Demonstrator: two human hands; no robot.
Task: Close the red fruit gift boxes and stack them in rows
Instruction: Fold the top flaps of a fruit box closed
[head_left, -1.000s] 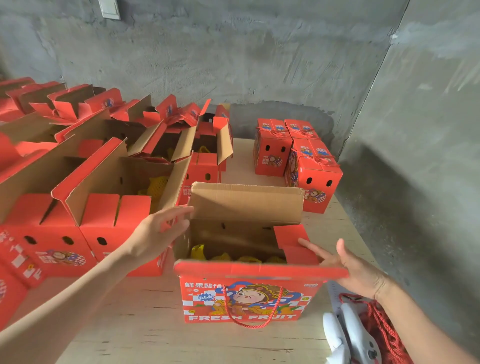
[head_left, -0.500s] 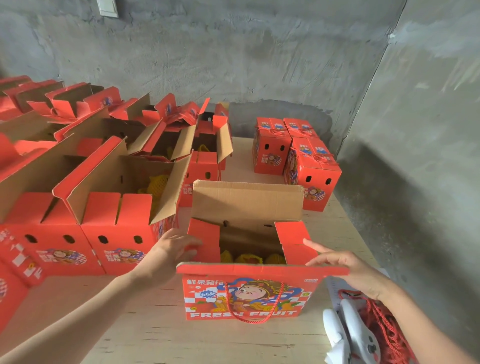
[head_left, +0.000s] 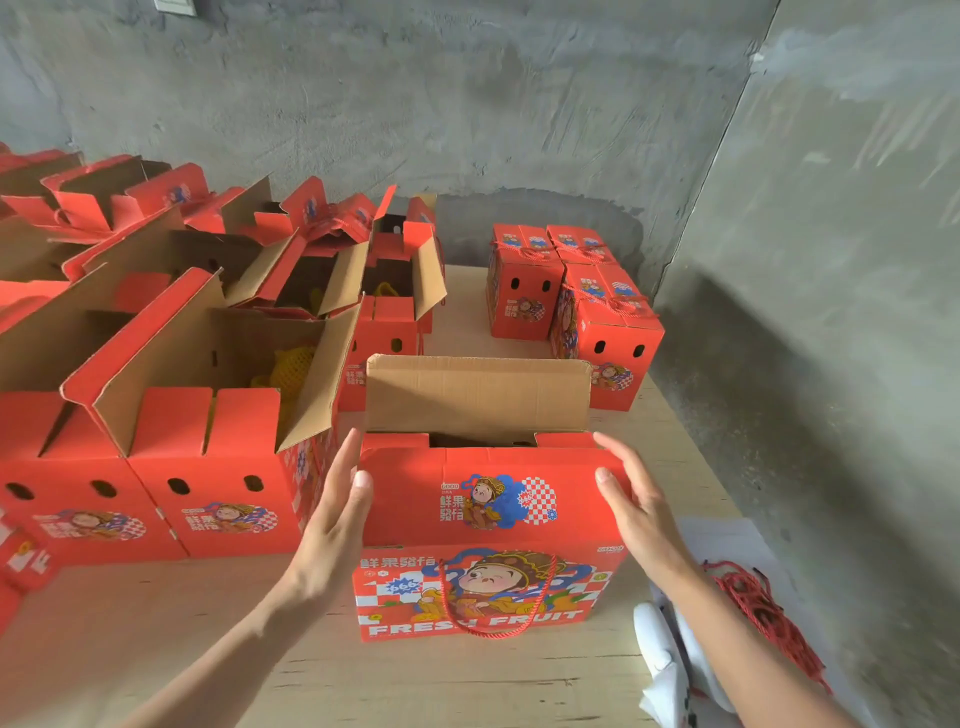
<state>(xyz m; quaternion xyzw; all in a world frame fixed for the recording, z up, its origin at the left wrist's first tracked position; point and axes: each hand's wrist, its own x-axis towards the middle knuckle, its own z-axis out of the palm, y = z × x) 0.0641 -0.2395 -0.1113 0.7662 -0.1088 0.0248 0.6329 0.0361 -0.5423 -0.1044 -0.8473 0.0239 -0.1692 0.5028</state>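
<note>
Both hands are bracketing the folded front flap of a red gift box.
The box is sitting mid-front on the wooden table, just right of a row of open boxes. Its front flap is lying over the top and its back flap is standing upright. Left hand and right hand are flat against the flap's ends, fingers straight, thumbs touching its top, gripping nothing. Closed boxes are sitting far right by the wall.
</note>
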